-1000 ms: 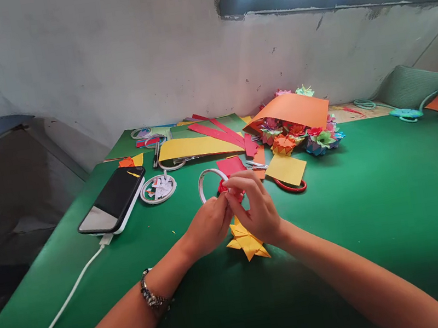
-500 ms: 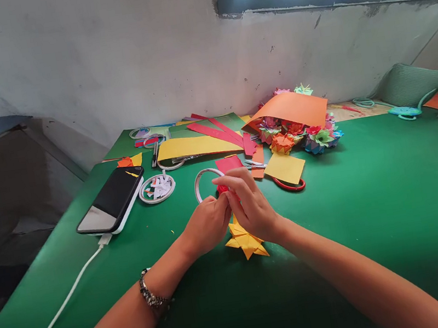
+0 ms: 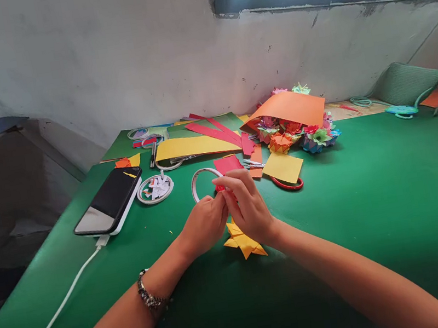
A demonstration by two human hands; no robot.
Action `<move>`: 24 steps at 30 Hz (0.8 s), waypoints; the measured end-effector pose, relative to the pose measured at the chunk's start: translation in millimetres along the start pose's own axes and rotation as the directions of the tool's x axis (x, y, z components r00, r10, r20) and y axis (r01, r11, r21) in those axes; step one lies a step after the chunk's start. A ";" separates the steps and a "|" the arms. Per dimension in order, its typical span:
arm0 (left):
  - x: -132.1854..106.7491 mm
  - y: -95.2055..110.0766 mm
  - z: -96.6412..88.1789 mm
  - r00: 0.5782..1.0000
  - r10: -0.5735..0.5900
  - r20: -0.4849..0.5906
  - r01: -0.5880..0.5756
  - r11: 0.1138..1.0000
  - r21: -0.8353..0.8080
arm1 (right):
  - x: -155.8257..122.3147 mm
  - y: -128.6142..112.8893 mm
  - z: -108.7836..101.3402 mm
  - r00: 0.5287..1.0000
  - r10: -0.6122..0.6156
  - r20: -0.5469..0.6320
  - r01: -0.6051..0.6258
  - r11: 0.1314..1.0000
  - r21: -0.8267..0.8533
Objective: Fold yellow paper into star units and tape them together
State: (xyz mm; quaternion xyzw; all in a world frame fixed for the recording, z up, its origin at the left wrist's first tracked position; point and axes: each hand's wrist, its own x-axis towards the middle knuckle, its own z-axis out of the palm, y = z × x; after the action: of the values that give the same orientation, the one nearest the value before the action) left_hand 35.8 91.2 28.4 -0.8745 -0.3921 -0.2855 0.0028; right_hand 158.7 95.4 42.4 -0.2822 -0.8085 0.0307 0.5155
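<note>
My left hand and my right hand meet at the fingertips above the table. Both are closed on a small red paper piece, most of which the fingers cover, so its shape is unclear. Just under the right hand lies a yellow folded paper star, partly hidden by that hand. Behind the left hand stands a white roll of tape on its edge. A square of yellow paper rests on red-handled scissors beyond the right hand.
At left lies a black phone with a white cable. A tape ring holds paper scraps. Paper strips spread along the back. An orange sheet surrounds folded paper flowers. A green bag sits far right.
The view has shifted very slightly, moving everything a few pixels left. Both hands keep the same hold on the red paper piece, with hardly any finger movement.
</note>
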 end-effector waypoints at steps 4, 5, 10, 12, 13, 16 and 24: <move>0.2 -0.4 1.2 1.000 0.016 -0.007 -0.016 1.000 0.000 | 1.3 -1.7 -0.8 1.000 0.012 0.024 -0.013 0.999 0.032; 0.3 -0.4 1.6 1.000 0.019 -0.005 -0.019 1.000 0.001 | 1.1 -2.0 -0.8 1.000 0.011 0.026 -0.012 0.999 0.039; 0.7 0.2 1.3 1.000 0.013 0.006 -0.013 0.999 0.032 | -1.3 -1.4 0.1 1.000 0.016 0.018 -0.016 1.000 0.014; 0.8 0.7 0.5 1.000 0.010 0.006 -0.010 0.999 0.040 | -2.1 -0.3 0.2 1.000 0.009 0.027 -0.008 1.000 -0.018; 0.8 0.9 0.2 1.000 0.009 0.004 -0.009 0.999 0.041 | -2.3 0.3 0.2 0.999 0.000 0.032 0.001 1.000 -0.030; 0.9 0.8 0.1 1.000 0.000 0.007 0.000 0.999 0.039 | -2.0 1.1 0.7 0.999 -0.028 0.035 0.029 0.999 -0.046; -0.5 -0.4 1.6 0.993 -0.068 0.099 0.066 0.997 0.030 | -2.5 1.5 4.9 1.000 -0.006 0.025 0.007 1.000 -0.009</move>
State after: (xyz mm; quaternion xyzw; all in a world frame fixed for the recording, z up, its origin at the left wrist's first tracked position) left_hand 36.1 91.5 26.6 -0.8740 -0.4245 -0.2361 -0.0149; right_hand 155.9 96.7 37.5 -0.2814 -0.8159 0.0291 0.5042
